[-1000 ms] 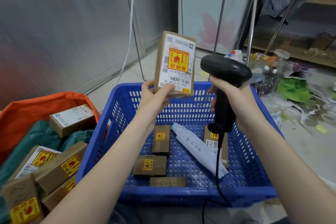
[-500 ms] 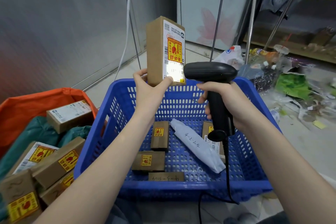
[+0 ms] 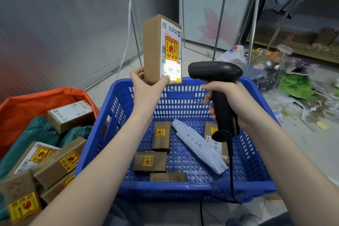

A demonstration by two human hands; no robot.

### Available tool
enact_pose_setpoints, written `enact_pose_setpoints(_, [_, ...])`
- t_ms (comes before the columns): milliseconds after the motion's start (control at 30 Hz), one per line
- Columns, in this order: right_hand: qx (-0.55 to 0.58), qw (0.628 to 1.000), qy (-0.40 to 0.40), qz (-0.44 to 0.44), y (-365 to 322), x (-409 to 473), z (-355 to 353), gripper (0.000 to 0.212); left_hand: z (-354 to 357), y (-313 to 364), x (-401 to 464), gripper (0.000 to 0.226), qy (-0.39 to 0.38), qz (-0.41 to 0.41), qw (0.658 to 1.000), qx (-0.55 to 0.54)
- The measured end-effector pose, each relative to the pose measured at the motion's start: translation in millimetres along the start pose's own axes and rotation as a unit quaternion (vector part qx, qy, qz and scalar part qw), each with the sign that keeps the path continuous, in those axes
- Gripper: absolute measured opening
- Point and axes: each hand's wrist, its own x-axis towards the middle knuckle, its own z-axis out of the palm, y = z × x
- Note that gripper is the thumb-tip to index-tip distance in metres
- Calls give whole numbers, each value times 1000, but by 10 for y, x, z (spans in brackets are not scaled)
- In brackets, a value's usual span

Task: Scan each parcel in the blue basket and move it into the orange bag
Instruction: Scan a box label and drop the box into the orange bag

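Above blue basket (image 3: pixel 176 86), parcel (image 3: pixel 161 49) gripped upright by left hand (image 3: pixel 146 88), turned label-first toward scanner (image 3: pixel 216 73) clenched in right hand (image 3: pixel 231 101); label now lit, scan likely underway; orange bag (image 3: pixel 27 104) next.

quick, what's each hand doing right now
Left hand: grips the cardboard box by its lower end, held upright.
Right hand: grips the scanner by its handle.
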Motion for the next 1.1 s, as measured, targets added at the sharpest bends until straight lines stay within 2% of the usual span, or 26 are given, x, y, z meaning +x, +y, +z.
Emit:
enact_pose_setpoints(767, [29,999,12,22,28,39,-37,21,-41,-59,92,54,25,-9,1000,-1])
enact_pose_setpoints(1100, [15,999,33,-26,63,87,-22,20,-50,-9,102,51,29,-12,999,-17])
